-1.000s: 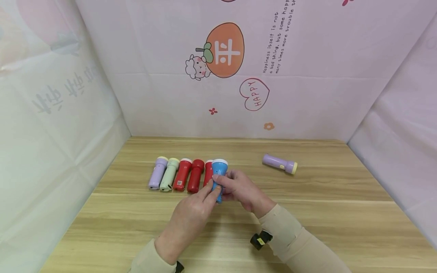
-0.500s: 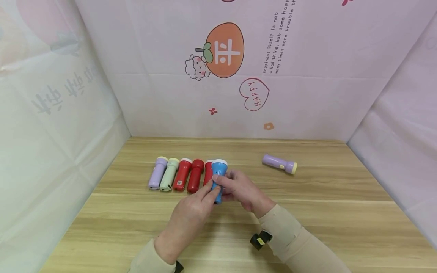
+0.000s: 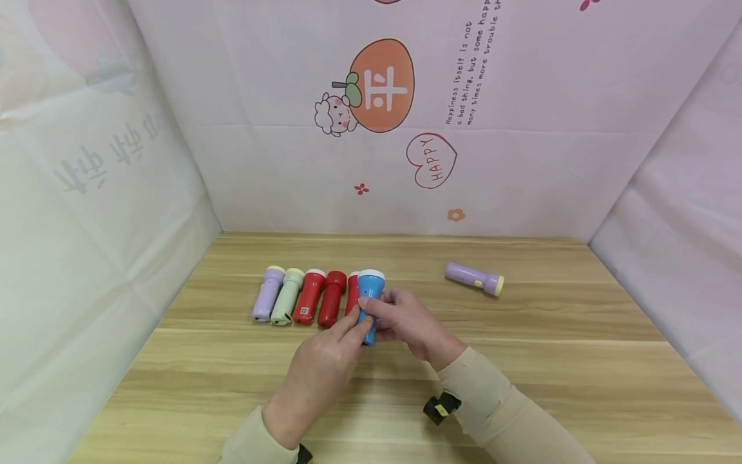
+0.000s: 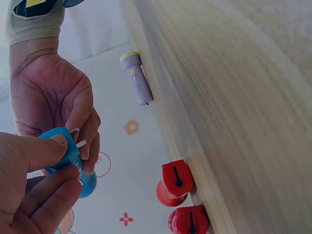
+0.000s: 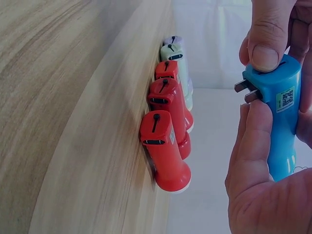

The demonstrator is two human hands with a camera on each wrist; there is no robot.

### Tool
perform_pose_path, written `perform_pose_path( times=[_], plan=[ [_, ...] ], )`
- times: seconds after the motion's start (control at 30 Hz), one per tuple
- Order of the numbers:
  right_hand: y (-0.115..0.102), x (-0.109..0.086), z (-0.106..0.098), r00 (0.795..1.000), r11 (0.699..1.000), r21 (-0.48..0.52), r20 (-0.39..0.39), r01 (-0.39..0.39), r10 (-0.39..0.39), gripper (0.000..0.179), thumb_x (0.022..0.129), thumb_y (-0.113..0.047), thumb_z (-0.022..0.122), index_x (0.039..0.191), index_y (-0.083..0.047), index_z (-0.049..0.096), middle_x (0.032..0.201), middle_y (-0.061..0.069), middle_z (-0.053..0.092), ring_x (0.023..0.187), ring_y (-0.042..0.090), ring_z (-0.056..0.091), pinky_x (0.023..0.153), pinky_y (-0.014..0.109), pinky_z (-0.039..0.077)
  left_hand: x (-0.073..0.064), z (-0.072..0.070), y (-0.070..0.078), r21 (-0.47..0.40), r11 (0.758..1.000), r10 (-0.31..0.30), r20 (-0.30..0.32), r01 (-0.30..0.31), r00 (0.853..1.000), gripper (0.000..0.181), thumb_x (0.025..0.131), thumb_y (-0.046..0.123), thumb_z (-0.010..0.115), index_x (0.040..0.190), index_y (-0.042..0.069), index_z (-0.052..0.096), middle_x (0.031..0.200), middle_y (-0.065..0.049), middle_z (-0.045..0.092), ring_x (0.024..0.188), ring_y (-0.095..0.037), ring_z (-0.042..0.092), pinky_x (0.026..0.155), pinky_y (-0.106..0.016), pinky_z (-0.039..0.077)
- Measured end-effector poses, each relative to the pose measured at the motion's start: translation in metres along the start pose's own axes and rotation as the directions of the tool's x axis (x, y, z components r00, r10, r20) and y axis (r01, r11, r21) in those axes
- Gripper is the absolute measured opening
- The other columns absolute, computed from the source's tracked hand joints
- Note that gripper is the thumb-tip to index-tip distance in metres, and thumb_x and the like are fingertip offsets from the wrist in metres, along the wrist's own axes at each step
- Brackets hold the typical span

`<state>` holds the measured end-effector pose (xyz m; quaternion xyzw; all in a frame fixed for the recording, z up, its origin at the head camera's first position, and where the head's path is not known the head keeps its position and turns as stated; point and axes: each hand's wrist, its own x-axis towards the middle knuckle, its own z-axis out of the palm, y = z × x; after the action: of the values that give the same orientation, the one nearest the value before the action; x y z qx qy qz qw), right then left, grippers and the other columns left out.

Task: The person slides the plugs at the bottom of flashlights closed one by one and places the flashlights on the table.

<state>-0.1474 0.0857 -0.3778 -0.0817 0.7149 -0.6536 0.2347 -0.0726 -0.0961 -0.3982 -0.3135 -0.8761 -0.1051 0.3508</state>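
A blue flashlight [image 3: 370, 283] with a white rim is held by both hands in mid-table, head pointing away. My right hand [image 3: 408, 322] grips its barrel from the right. From the left, my left hand [image 3: 327, 357] pinches the tail end; its thumb presses on the end cap in both wrist views. Two metal plug prongs [image 5: 252, 95] stick out of the side near that end. A sticker with a square code shows on the barrel in the right wrist view. Just left of it lies a red flashlight [image 3: 352, 293], partly covered by the blue one in the head view.
Left of that lie a dark red flashlight [image 3: 333, 299], another red one [image 3: 310, 296], a pale green one [image 3: 288, 298] and a purple one [image 3: 268, 295], side by side. A second purple flashlight [image 3: 475, 278] lies apart at the back right. Printed cloth [image 3: 278, 180] walls the wooden table [image 3: 522, 361].
The blue flashlight has shifted very slightly left in the head view, still in both hands. The flashlights on the table have stayed put.
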Motion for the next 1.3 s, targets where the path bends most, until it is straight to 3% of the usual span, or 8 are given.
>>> perform_pose_path(
  times=[0.27,0.87,1.3],
  plan=[
    [-0.0010,-0.0001,0.0004,1.000,1.000,-0.010,-0.007,-0.009,0.009,0.050,0.101,-0.038,0.068,0.120,0.006,0.055,0.106,0.017,0.072,0.085,0.018,0.075,0.084,0.039,0.064,-0.0009,0.0013,-0.0011,-0.009,1.000,0.008,-0.021,-0.009,1.000,0.048,0.081,0.010,0.090,0.125,0.002,0.073,0.121,-0.017,0.076,0.097,-0.022,0.078,0.068,-0.024,0.061],
    [-0.0003,0.0006,-0.0006,1.000,1.000,-0.021,0.016,-0.015,0.015,0.050,0.102,-0.037,0.066,0.121,0.008,0.057,0.105,0.015,0.074,0.085,0.017,0.075,0.085,0.039,0.064,0.0008,-0.0042,0.0017,-0.027,0.999,-0.018,0.050,0.019,0.999,0.049,0.085,0.009,0.087,0.131,0.002,0.071,0.126,-0.017,0.074,0.102,-0.023,0.077,0.071,-0.022,0.061],
    [0.0013,0.0004,-0.0018,1.000,1.000,-0.023,0.018,-0.017,0.017,0.050,0.102,-0.037,0.066,0.123,0.007,0.056,0.108,0.016,0.073,0.087,0.019,0.075,0.085,0.039,0.064,0.0012,-0.0044,0.0024,-0.025,1.000,-0.007,0.052,0.009,0.999,0.046,0.087,0.009,0.085,0.130,0.002,0.071,0.124,-0.018,0.074,0.098,-0.022,0.078,0.070,-0.023,0.061]
  ],
)
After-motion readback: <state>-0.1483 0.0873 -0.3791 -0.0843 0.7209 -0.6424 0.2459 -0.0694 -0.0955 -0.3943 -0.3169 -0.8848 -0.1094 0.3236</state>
